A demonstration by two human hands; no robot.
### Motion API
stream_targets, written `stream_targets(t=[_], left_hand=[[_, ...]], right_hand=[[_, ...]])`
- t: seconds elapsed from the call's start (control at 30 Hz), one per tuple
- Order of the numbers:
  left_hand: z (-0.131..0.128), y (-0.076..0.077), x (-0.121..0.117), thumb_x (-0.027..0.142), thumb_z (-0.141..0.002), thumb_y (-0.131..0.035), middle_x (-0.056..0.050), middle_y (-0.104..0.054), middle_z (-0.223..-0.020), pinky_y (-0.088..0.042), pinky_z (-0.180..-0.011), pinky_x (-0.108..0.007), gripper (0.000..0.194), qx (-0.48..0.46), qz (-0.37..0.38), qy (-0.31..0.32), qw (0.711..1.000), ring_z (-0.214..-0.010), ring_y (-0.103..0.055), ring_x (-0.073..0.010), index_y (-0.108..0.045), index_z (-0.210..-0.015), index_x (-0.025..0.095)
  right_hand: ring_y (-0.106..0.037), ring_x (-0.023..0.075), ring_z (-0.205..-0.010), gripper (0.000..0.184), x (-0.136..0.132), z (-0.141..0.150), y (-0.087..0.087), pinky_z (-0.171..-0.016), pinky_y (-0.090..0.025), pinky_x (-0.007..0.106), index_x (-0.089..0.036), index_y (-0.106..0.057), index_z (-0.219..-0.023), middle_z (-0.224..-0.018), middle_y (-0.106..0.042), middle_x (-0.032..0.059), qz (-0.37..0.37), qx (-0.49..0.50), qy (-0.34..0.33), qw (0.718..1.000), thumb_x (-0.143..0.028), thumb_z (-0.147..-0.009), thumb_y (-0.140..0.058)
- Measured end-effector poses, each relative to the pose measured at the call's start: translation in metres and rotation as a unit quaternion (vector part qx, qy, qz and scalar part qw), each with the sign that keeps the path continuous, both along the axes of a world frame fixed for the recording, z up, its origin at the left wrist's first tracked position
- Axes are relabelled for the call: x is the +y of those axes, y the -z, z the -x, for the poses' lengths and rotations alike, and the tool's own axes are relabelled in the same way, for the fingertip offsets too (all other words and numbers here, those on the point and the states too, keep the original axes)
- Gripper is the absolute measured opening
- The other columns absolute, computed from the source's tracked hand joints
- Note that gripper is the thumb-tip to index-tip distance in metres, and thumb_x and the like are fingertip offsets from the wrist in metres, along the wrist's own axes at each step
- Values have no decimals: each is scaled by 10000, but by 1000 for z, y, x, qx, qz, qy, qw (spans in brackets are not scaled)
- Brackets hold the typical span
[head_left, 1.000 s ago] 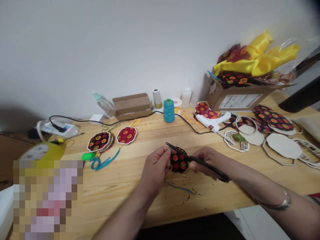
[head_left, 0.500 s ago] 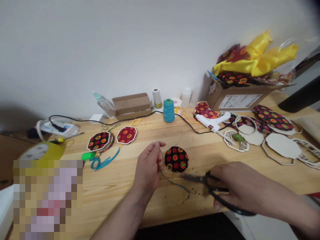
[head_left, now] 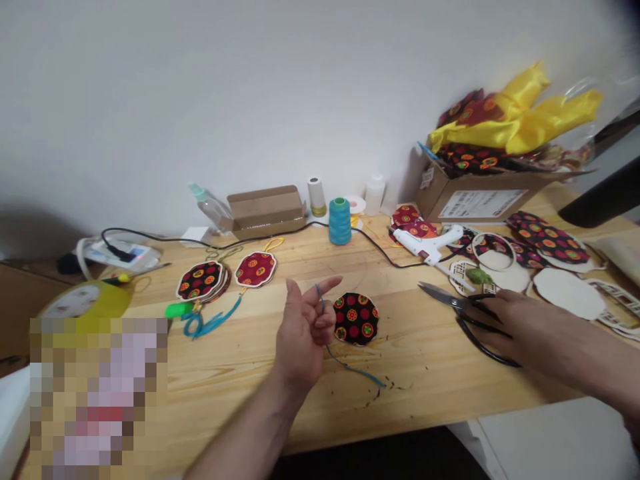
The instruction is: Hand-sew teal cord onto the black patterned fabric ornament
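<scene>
My left hand (head_left: 306,333) is near the middle of the table, palm turned up, index finger stretched out and thumb apart. A thin blue cord (head_left: 361,371) crosses that index finger and passes by the curled other fingers. Its tail trails down onto the wood. Just right of these fingers lies a round piece (head_left: 356,319) covered in black fabric with red and orange flower circles. My right hand (head_left: 530,337) is on the black handles of a pair of scissors (head_left: 456,303) at the right. The blades are slightly apart and point left.
A teal thread cone (head_left: 340,221) stands behind the round piece. Finished fabric ornaments (head_left: 200,283) with cords lie left. A white glue gun (head_left: 429,244), pale wooden shapes (head_left: 569,293) and a cardboard box (head_left: 480,193) of fabric occupy the right. Dark scraps dot the front.
My right hand has carried the scissors right, away from the round piece. My left hand has turned palm up, its thumb and index finger spreading from a pinch, with the cord over the index finger.
</scene>
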State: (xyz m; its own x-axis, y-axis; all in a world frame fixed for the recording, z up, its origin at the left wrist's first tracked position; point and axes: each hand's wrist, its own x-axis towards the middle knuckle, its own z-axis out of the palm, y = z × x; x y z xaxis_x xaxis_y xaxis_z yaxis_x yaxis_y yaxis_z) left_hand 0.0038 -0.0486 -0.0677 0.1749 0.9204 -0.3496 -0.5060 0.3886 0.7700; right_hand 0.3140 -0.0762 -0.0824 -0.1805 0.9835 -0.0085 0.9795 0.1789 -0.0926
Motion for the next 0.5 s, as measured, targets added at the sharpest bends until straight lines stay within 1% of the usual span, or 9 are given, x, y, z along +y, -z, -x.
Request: stream_targets(t=[0.07, 0.1, 0.17, 0.2, 0.27, 0.33, 0.37, 0.4, 0.5], left_hand=[[-1, 0, -2, 678, -767, -286, 66, -264, -508, -107, -399, -183, 732, 3, -6, 12, 1000, -432, -145, -59, -573, -1107, 96], [-2, 0, -2, 681, -766, -278, 65, -265, -510, -107, -403, -185, 742, 6, -10, 19, 1000, -436, -144, -60, -569, -1119, 97], [-3, 0, -4, 684, -767, -264, 65, -261, -511, -103, -410, -188, 754, 13, -16, 31, 999, -442, -136, -63, -561, -1142, 101], [-4, 0, -4, 684, -767, -258, 65, -259, -510, -101, -413, -189, 759, 16, -18, 36, 999, -443, -132, -64, -558, -1152, 103], [-4, 0, -5, 684, -769, -251, 65, -260, -508, -104, -415, -191, 761, 18, -21, 44, 999, -444, -131, -65, -553, -1167, 110], [-5, 1, -6, 681, -771, -258, 55, -292, -512, -120, -416, -192, 753, 16, -24, 41, 999, -445, -155, -66, -554, -1173, 119], [-5, 2, -6, 678, -772, -266, 45, -324, -519, -134, -417, -191, 744, 16, -26, 36, 999, -447, -177, -67, -558, -1172, 124], [-5, 2, -6, 674, -773, -278, 32, -366, -534, -148, -418, -190, 731, 15, -26, 30, 999, -453, -201, -67, -564, -1169, 129], [-5, 3, -6, 659, -780, -303, -23, -501, -637, -180, -419, -186, 695, 8, -24, 25, 999, -475, -266, -66, -577, -1163, 148]], right_hand=[[-542, 194, -566, 161, 4, 16, -13, -492, -375, 309, -203, -621, -732, -684, -576, 79, -4, -19, 12, 1000, -356, -724, -569], [-558, 207, -623, 177, 7, 28, -20, -529, -390, 315, -200, -632, -798, -744, -591, 89, -7, 0, 4, 1000, -345, -756, -540], [-570, 214, -796, 253, 15, 59, -34, -648, -428, 313, -222, -628, -958, -912, -612, 84, 1, 125, -55, 991, -376, -818, -484], [-567, 192, -808, 285, 19, 76, -39, -667, -436, 297, -221, -612, -1015, -950, -610, 76, 35, 201, -79, 976, -392, -828, -484], [-555, 136, -699, 293, 29, 108, -43, -611, -436, 251, -219, -616, -1007, -872, -620, 38, 131, 335, -131, 924, -409, -798, -543], [-534, 112, -641, 262, 38, 135, -39, -560, -422, 226, -190, -631, -958, -776, -615, 20, 224, 433, -160, 858, -380, -796, -551], [-525, 107, -619, 259, 43, 145, -35, -538, -412, 219, -176, -634, -942, -732, -604, 14, 257, 465, -155, 833, -374, -796, -550], [-519, 103, -603, 257, 46, 154, -30, -524, -404, 215, -169, -633, -940, -703, -595, 8, 271, 492, -138, 816, -361, -782, -568], [-531, 97, -595, 271, 53, 167, -16, -521, -410, 213, -173, -617, -978, -729, -608, 10, 287, 556, -80, 776, -326, -755, -597]])
